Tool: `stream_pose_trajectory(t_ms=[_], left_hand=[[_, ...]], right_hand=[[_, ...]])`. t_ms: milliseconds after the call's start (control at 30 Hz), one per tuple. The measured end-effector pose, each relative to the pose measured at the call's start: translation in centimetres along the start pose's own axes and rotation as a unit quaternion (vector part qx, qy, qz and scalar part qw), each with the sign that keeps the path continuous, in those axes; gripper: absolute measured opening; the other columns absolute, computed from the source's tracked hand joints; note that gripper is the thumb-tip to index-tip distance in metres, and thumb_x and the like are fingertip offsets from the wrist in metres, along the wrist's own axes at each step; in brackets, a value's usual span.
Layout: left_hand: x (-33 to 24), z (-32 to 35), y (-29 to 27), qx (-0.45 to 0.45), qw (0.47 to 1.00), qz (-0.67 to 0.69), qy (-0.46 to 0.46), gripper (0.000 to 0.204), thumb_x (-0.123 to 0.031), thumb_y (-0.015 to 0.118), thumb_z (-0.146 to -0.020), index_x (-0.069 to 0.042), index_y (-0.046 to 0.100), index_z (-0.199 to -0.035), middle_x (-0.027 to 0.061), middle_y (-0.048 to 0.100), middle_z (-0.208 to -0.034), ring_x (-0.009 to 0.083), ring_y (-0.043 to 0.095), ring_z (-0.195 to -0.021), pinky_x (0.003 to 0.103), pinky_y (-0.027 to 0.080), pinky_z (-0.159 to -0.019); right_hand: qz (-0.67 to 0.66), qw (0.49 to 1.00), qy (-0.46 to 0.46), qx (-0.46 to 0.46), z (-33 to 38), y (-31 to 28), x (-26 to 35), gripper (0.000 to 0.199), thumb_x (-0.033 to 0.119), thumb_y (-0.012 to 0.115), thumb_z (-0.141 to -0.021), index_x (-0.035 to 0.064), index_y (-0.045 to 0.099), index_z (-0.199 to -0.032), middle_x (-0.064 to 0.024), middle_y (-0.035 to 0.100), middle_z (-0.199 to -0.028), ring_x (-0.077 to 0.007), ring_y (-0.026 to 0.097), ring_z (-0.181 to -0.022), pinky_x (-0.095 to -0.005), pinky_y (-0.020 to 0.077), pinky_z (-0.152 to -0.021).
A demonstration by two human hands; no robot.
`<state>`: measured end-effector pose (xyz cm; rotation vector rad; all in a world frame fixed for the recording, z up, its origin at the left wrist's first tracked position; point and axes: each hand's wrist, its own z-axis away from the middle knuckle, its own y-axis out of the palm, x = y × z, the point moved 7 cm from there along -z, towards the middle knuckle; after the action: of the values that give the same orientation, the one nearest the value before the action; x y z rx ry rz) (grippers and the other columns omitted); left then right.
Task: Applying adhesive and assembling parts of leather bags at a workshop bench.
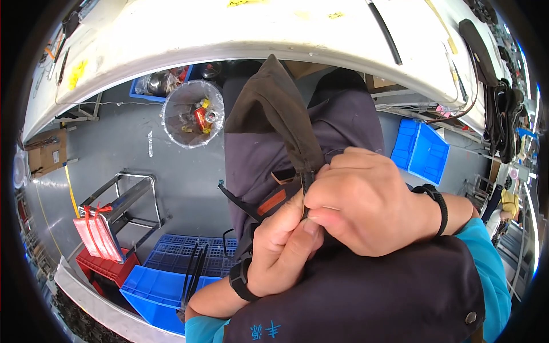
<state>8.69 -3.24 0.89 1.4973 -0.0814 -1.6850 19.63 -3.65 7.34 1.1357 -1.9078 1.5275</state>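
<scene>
A dark brown-grey fabric piece [271, 100], folded and tapering to a narrow end, hangs over my lap with its point near the table edge. At its narrow end, a dark edge strip runs between my fingers. My left hand [280, 246] is closed, thumb and fingers pinching this end from below. Just above it, my right hand [366, 200] is curled closed on the same end, its thumb meeting the left thumb. What the right fingers hold inside is partly hidden. Beside my left hand lies a black item with an orange panel [271, 201], its kind unclear.
A white table [189, 34] spans the far side, with a black strip [386, 31] on it. Below stand a lined waste bin [191, 114], a blue crate [420, 151] at right, and a metal-framed stool [128, 200], red crate [106, 266] and blue bin [157, 294] at left.
</scene>
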Motion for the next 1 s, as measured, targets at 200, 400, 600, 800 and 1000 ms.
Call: stream_pose_trajectory(t_ms=[200, 400, 600, 800, 1000], left_hand=[[-0.5, -0.2, 0.5, 0.02, 0.985, -0.13, 0.111, 0.029, -0.011, 0.042, -0.097, 0.005, 0.049, -0.12, 0.0007, 0.051, -0.071, 0.0065, 0.046, -0.061, 0.021, 0.04, -0.059], [-0.3, 0.1, 0.1, -0.023, 1.0, -0.007, -0.003, 0.023, -0.017, 0.046, -0.096, 0.003, 0.051, -0.104, -0.0001, 0.046, -0.063, 0.0067, 0.038, -0.054, 0.023, 0.03, -0.05], [-0.2, -0.1, 0.3, 0.02, 0.999, -0.028, -0.027, 0.024, -0.015, 0.043, -0.096, 0.003, 0.049, -0.112, 0.0007, 0.046, -0.063, 0.0064, 0.038, -0.054, 0.024, 0.031, -0.05], [-2.0, 0.4, 0.5, 0.048, 0.935, -0.259, 0.238, 0.026, -0.005, 0.045, -0.094, 0.004, 0.052, -0.118, 0.0046, 0.059, -0.089, 0.009, 0.052, -0.072, 0.021, 0.043, -0.067], [-1.6, -0.2, 0.5, 0.068, 0.988, -0.115, 0.072, 0.035, -0.01, 0.046, -0.094, 0.005, 0.047, -0.126, 0.0013, 0.053, -0.078, 0.0064, 0.044, -0.062, 0.021, 0.038, -0.06]], right_hand=[[0.082, 0.996, -0.023, 0.001, -2.5, 1.1, 0.2, 0.026, 0.008, 0.068, -0.069, 0.0054, 0.054, -0.091, -0.0023, 0.055, -0.068, -0.019, 0.043, -0.051, -0.0321, 0.033, -0.049], [-0.097, 0.995, 0.025, 0.012, -1.5, -1.5, -0.9, 0.023, 0.023, 0.059, -0.09, 0.0018, 0.054, -0.098, -0.01, 0.057, -0.075, -0.0226, 0.052, -0.057, -0.0317, 0.0405, -0.054], [0.012, 0.993, -0.037, 0.109, -0.4, -0.8, -0.6, 0.027, 0.021, 0.064, -0.086, 0.0047, 0.051, -0.103, -0.0073, 0.056, -0.073, -0.022, 0.049, -0.058, -0.0339, 0.0366, -0.053], [0.091, 0.98, -0.122, 0.13, -1.9, 0.8, 1.8, 0.022, 0.024, 0.068, -0.072, 0.0123, 0.062, -0.09, 0.0032, 0.047, -0.064, -0.0164, 0.043, -0.054, -0.0314, 0.0292, -0.051], [-0.014, 0.997, -0.066, 0.025, -1.8, -3.0, -0.2, 0.029, 0.033, 0.069, -0.08, 0.0073, 0.062, -0.093, 0.0007, 0.06, -0.07, -0.0191, 0.047, -0.055, -0.0319, 0.0341, -0.054]])
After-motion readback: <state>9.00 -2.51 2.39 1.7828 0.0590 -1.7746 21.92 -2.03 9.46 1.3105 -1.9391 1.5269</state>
